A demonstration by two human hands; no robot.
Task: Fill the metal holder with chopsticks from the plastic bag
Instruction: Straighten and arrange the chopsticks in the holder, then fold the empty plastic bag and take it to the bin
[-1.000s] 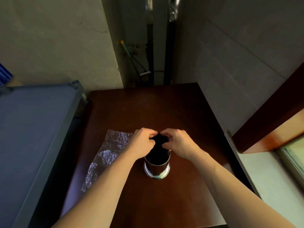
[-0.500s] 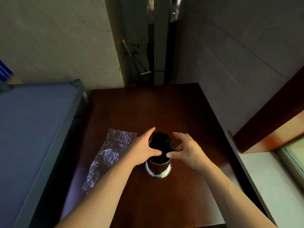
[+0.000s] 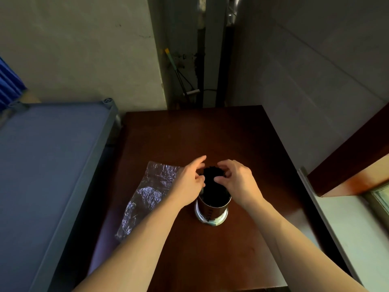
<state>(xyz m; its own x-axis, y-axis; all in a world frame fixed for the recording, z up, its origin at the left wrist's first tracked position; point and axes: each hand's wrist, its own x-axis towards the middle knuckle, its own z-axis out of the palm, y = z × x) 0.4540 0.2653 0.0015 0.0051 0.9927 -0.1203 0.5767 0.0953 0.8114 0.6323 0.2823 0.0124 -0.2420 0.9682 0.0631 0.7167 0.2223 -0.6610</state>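
Observation:
A shiny metal holder (image 3: 211, 214) stands upright on the dark brown table (image 3: 210, 133). A bundle of black chopsticks (image 3: 213, 182) sticks up out of it. My left hand (image 3: 190, 185) presses against the bundle's left side with its index finger stretched forward. My right hand (image 3: 236, 182) curls around the bundle's right side, thumb and fingertips on the chopstick tops. A crumpled clear plastic bag (image 3: 145, 197) lies flat on the table to the left of the holder, and I see no chopsticks in it.
A blue-grey bed (image 3: 48, 165) with a metal frame runs along the table's left side. Walls and pipes (image 3: 208, 60) close off the back. A pale ledge (image 3: 345, 224) and a window frame lie to the right.
Half a second ago both hands were spread loosely and the chopstick tops fanned out. Now my hands have closed in on the tops and gathered them into a tighter bundle.

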